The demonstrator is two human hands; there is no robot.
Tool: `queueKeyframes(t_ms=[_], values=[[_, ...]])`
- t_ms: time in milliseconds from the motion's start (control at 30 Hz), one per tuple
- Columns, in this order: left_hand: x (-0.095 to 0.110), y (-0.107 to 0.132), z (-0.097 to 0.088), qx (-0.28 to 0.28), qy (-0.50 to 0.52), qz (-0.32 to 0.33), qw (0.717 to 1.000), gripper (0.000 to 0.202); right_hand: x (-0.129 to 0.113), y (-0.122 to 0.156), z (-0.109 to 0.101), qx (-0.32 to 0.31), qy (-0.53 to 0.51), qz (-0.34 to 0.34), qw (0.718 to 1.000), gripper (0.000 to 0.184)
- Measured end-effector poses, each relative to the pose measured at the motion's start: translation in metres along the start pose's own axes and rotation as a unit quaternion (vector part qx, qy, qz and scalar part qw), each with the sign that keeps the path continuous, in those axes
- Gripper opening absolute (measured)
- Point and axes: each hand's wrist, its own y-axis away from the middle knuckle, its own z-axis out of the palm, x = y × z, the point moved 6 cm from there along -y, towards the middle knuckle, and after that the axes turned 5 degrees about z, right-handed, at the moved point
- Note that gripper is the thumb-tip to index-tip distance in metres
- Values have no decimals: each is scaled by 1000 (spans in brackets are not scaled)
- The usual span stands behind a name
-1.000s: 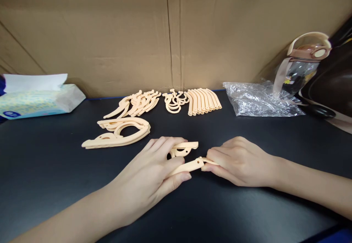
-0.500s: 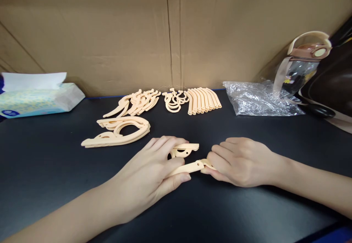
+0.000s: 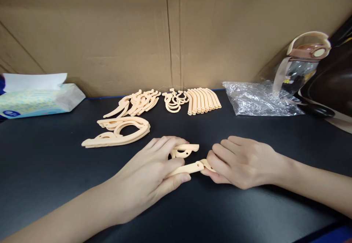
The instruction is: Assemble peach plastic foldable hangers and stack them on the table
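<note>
My left hand (image 3: 159, 168) is closed round a cream plastic folding hanger (image 3: 188, 168), whose two arms stick out to the right of the fingers. Much of the hanger is hidden under the palm. At the end of its nearer arm, my right hand (image 3: 239, 160) pinches a small curved hanger arm piece (image 3: 206, 165) between thumb and fingers. That piece touches the arm's holed end; most of it is covered by the fist. Beyond my left hand lies a stack of folded hangers (image 3: 132, 139) in the same cream plastic.
At the back of the black table (image 3: 55, 162) lie a heap of short hanger arms (image 3: 137, 103), several hanger hooks (image 3: 172, 102) and a row of curved bars (image 3: 203, 101). A tissue pack (image 3: 41, 98) sits left. Right are a clear plastic bag (image 3: 261, 100) and a water bottle (image 3: 302, 69).
My right hand has turned slightly at the wrist, with the small arm piece still in its pinch. My left hand and the hanger have hardly moved.
</note>
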Motion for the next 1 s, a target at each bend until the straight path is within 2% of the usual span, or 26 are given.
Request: queueKeyframes(t_ms=[367,1000], values=[[0,0,0,-5,18,-8,1000,30,-1,2,0,-2,-2,-2,1000,41],[1,-1,-3,-2,32,-3,999,30,-3,1,-2,10,12,-12,1000,37]])
